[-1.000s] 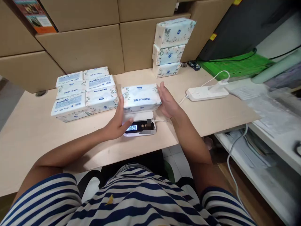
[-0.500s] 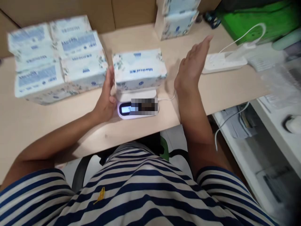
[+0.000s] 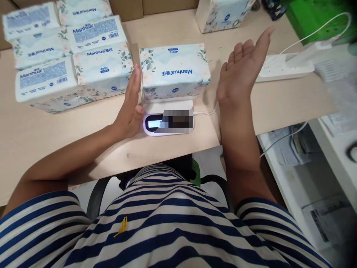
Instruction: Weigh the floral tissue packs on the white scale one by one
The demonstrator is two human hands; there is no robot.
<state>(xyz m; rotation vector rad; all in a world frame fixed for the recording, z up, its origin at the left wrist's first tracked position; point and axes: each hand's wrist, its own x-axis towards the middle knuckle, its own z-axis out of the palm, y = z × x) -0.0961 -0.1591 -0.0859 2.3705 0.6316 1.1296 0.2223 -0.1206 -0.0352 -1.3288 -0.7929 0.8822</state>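
Observation:
A floral tissue pack (image 3: 175, 69) lies on a small white digital scale (image 3: 169, 107), whose display is lit and partly blurred out. My left hand (image 3: 131, 106) stands on edge at the left side of the pack and scale, fingers stretched out; whether it touches the pack I cannot tell. To the right of the pack my right hand (image 3: 244, 70) is held open, palm turned up and inward, apart from the pack. Several like tissue packs (image 3: 103, 69) are stacked in two columns left of my left hand.
Another tissue pack (image 3: 223, 16) stands at the back of the table. A white power strip (image 3: 287, 68) with a plugged-in cable lies right of my right hand, near a green bag-like item (image 3: 315, 18). A white shelf unit (image 3: 320, 149) with papers stands at the right.
The view has shifted, so the table things sit a little higher in the picture. My right hand has turned its palm further up. My left hand stays beside the pack.

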